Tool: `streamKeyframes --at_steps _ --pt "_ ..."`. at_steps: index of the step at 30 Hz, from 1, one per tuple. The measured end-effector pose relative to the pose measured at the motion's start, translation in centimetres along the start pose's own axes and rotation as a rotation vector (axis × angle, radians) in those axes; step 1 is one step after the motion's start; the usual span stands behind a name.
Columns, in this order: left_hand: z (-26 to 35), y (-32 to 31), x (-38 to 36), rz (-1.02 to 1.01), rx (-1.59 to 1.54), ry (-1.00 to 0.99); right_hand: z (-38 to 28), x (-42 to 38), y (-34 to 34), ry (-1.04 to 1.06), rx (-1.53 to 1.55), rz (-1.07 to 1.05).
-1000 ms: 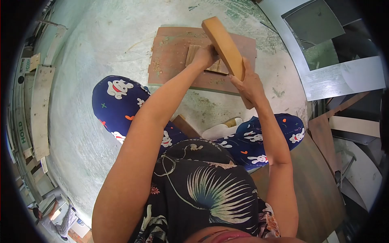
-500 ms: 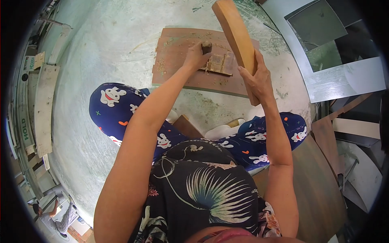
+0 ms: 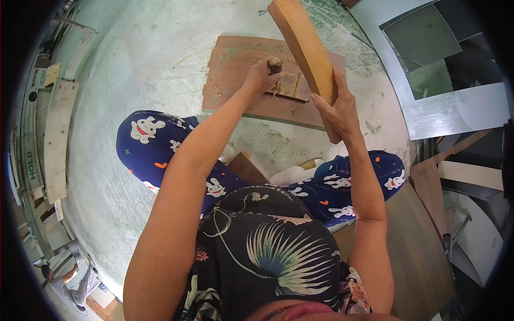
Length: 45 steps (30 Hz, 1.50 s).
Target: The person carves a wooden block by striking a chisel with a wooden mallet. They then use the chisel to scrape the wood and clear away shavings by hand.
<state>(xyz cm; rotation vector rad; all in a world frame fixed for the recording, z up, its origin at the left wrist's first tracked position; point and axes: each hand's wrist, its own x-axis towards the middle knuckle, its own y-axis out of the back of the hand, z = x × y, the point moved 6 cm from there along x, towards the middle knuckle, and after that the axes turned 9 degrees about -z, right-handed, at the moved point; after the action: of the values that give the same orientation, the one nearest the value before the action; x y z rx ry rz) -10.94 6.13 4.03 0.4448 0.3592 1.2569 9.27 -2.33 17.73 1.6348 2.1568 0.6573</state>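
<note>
Two knees in rabbit-print trousers [image 3: 150,142] spread wide nearest me, so that I sit low with the work between my legs and both arms free to reach forward. One pale shoe [image 3: 292,174] shows between them, beside one small brown offcut [image 3: 247,167] on the floor.

Past the knees my right hand [image 3: 338,109] is wrapped tight round the lower end of one long wooden block [image 3: 305,48], which stands raised and tilted away from me; gripped that low, it swings like a mallet. My left hand [image 3: 258,76] is closed round one chisel [image 3: 274,65], only whose dark butt end shows above my fist, held upright so its top faces the block. I cannot see the blade.

Under the chisel lies one small wooden piece [image 3: 293,85], its surface rough with chips around it. It rests on one flat reddish board [image 3: 241,93], which keeps it off the concrete floor [image 3: 139,69].

Farther right, several sheets of panel [image 3: 455,107] lie stacked, overlapping; I cannot count them exactly. Far left, lengths of trim [image 3: 53,139] lie along the edge.
</note>
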Motion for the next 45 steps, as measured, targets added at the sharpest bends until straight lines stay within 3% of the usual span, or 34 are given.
streamKeyframes --at_steps 8,14,17,23,26,37,39,40,41,42,45 --pt "-1.4 -0.5 0.0 -0.001 -0.025 0.014 -0.3 -0.2 -0.6 -0.013 0.011 -0.045" --pt "-1.4 -0.1 0.1 -0.023 0.016 0.061 0.5 -0.2 -2.0 0.093 -0.053 -0.069" --pt "-2.4 -0.6 0.8 -0.044 0.083 0.067 2.6 0.2 -3.8 -0.161 -0.271 -0.256" --pt "-3.3 0.1 1.0 0.026 -0.028 0.169 2.8 0.2 -2.2 -0.248 -0.177 -0.171" --pt "-3.0 0.4 1.3 0.040 -0.054 0.135 2.0 -0.1 -1.0 -0.116 -0.112 -0.057" --pt "-0.3 -0.3 0.2 0.019 -0.058 0.049 0.4 -0.7 -0.6 0.012 0.010 0.003" --pt "2.1 0.5 -0.3 -0.018 0.065 0.042 0.7 -0.2 -2.0 0.079 -0.048 -0.020" --pt "-5.2 -4.9 3.8 -0.156 0.546 -0.062 0.8 0.0 -2.5 0.129 -0.098 -0.027" --pt "-2.7 -2.9 1.8 -0.078 0.361 -0.027 1.3 0.6 -3.2 0.020 -0.146 -0.112" --pt "-4.6 -3.8 2.3 0.123 0.353 -0.108 1.9 0.5 -3.8 -0.100 -0.200 -0.198" --pt "-1.0 -1.9 0.6 -0.080 0.108 0.119 2.7 1.3 -3.8 -0.082 -0.120 -0.143"
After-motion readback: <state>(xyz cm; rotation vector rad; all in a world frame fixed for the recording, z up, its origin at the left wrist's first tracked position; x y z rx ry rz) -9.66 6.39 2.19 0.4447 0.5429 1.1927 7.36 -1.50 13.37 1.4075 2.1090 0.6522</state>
